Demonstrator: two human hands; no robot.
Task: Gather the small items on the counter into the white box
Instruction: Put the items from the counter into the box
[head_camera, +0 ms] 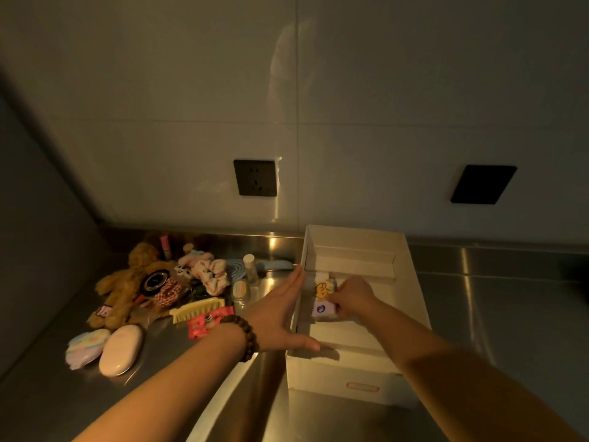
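Note:
The white box [411, 272] stands open on the steel counter, right of a heap of small items. My left hand [280, 314] lies flat and open against the box's left wall, thumb on the near rim. My right hand [353, 298] is inside the box, fingers closed on a small white and purple packet [323, 309] resting on the box floor. A little yellow-printed item [323, 289] lies just behind it. On the counter lie a yellow comb [197, 309], a red wrapper [207, 322], a white oval case [121, 349], a brown teddy bear [134, 288] and scrunchies [212, 272].
The steel counter [494, 314] meets a tiled wall with two black sockets [255, 177] behind. A dark side wall closes off the left. A pastel pouch [84, 347], a small bottle [250, 267] and a blue item [277, 265] also lie in the heap.

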